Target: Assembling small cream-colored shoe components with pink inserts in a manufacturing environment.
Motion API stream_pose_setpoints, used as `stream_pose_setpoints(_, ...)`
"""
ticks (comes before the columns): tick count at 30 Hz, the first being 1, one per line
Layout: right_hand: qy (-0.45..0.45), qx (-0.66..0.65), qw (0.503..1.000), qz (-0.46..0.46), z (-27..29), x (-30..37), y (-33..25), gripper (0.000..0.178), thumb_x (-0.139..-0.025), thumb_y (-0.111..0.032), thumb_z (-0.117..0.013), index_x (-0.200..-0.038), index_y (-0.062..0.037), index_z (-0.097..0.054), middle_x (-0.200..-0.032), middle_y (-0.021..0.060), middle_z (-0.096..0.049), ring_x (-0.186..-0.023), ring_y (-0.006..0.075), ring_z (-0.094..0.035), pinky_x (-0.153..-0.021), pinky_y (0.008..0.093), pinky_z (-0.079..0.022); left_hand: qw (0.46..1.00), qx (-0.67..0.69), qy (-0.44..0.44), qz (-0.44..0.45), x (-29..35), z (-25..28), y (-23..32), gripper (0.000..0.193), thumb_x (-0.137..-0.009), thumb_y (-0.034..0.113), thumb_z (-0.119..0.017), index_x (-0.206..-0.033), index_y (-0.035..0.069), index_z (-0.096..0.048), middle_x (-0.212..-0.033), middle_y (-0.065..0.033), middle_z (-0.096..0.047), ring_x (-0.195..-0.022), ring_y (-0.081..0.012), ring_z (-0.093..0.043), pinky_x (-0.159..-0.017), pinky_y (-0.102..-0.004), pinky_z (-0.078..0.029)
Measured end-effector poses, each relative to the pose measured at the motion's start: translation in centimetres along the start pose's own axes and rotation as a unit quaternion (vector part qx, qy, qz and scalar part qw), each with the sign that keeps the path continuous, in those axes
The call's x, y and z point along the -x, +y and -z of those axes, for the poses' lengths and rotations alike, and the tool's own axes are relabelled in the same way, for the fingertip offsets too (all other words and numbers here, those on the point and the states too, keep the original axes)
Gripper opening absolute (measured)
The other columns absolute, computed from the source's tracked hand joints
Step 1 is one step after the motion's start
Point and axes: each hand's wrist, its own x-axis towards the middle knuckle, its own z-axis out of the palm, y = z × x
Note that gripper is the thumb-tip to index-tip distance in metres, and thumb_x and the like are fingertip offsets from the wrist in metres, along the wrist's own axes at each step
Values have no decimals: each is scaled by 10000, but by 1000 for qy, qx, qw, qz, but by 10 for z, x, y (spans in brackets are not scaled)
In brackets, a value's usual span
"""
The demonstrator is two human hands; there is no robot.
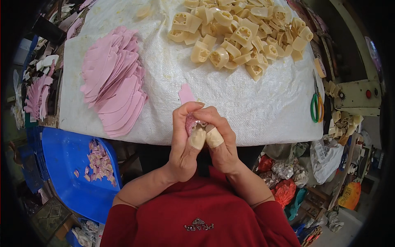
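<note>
My left hand [180, 142] and my right hand [225, 142] are closed together at the table's front edge, around a small shoe heel [192, 122] with pink glittery covering. Both thumbs, wrapped in beige tape, press against it from the near side; the fingers hide much of its far side. Just beyond my fingertips lies a single pink cut piece [186, 93], flat on the white woven sheet [162, 103]. To the left, a fanned stack of pink cut pieces [115, 82] rests on the sheet. A heap of bare beige plastic heels [242, 37] spreads across the far right.
Scissors [317, 105] with green and orange handles lie at the sheet's right edge. Below the table at left, a blue plastic tub [68, 177] contains several pink glittery heels [100, 162]. Plastic bags [327, 158] and clutter crowd the lower right, near a metal machine frame [358, 96].
</note>
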Motion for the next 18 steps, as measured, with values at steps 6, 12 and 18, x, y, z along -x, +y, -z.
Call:
stream_pose_setpoints(6,14,-104,958,-268,13,-6,-27,506,-962,-434,-442,-1270,-35,-492,-1059,91,-507,-794,152,-533,-664,286,-462,982,104,-132,92,-10,12,18,1013,-867,684,-398,-1439,-31,36,-1083,-103,-479,-862,-182,-506,-833,-322,-429)
stream_pose_setpoints(12,-21,308,951,-33,26,-18,-37,388,-841,-263,-657,-1132,-24,-563,-865,127,-540,-731,252,-559,-635,336,-466,930,-278,-139,-196,-17,23,5,934,-896,643,-347,-1399,-102,-94,-1267,-263,-439,-904,-294,-600,-795,-357,-477)
stream_pose_setpoints(18,8,178,984,-1,27,-13,-30,282,-839,-170,-635,-1056,4,-589,-878,130,-594,-796,269,-588,-714,326,-463,956,-237,-131,-109,-10,23,10,718,-856,341,-658,-1355,-35,-302,-1041,-191,-560,-837,-280,-614,-735,-351,-497)
